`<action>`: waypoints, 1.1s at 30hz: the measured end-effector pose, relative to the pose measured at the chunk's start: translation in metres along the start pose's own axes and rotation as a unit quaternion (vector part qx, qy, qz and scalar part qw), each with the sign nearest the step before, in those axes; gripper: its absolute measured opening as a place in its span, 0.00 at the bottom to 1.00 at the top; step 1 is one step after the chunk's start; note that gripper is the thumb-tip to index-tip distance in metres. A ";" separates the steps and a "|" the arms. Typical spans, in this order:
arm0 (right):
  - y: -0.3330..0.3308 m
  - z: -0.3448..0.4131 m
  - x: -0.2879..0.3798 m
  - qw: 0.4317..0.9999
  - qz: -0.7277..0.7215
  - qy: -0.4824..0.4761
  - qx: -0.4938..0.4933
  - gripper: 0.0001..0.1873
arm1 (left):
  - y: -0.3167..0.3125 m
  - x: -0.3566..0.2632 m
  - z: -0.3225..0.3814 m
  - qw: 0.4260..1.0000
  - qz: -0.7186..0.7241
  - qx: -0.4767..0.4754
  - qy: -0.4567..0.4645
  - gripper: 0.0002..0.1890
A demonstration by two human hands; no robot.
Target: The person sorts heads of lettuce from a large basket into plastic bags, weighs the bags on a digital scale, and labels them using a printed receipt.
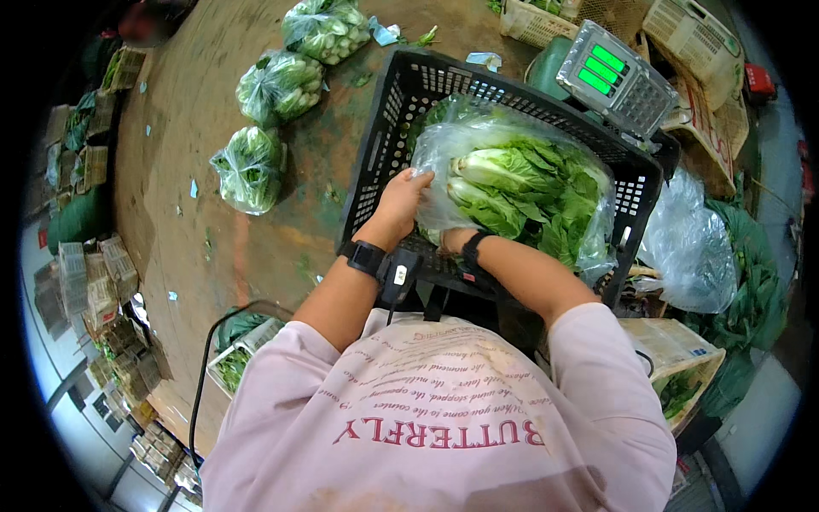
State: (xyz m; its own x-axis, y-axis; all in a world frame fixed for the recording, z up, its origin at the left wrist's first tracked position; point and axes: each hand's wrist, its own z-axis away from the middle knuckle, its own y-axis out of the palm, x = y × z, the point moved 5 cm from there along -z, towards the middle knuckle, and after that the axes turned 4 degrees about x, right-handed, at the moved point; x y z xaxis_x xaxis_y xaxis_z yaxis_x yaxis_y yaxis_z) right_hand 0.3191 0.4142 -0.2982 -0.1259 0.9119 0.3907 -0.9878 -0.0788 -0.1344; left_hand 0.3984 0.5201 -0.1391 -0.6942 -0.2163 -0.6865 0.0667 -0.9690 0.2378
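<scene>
A clear plastic bag (441,144) full of leafy green lettuce (512,185) lies in a black plastic crate (377,128), its pale stem ends towards the left. My left hand (406,195) pinches the bag's film at its left edge, thumb and fingers together. Low at the bag's near side is my right hand (455,240), its fingers partly hidden by the plastic, so its grip is unclear. A digital scale display (617,80) with lit green digits stands beyond the crate's far right corner.
Tied bags of greens (249,169) stand on the brown floor (185,153) to the left. White plastic crates (694,38) are at the upper right, with a loose plastic bag (688,243) below them. Another vegetable crate (672,345) sits beside my right side. A black cable (199,384) curves at my left.
</scene>
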 end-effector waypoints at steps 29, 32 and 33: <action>-0.072 0.178 0.008 0.878 0.086 -0.162 -0.442 0.39 | 0.045 -0.035 0.089 0.953 0.151 0.235 -0.118 0.18; -0.049 0.122 -0.002 0.878 0.117 -0.175 -0.429 0.38 | 0.057 -0.065 0.098 0.954 0.162 0.253 -0.015 0.30; -0.049 0.103 -0.014 0.837 0.137 -0.196 -0.492 0.38 | 0.071 -0.074 0.102 0.952 0.154 0.265 -0.016 0.30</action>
State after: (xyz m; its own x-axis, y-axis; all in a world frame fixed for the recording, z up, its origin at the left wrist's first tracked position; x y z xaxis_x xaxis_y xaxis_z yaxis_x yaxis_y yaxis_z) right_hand 0.3595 0.3634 -0.2035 -0.5459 0.6971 0.4647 -0.3868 0.2823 -0.8779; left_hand 0.3814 0.4799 -0.0011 -0.7227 -0.4677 -0.5089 -0.0944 -0.6626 0.7430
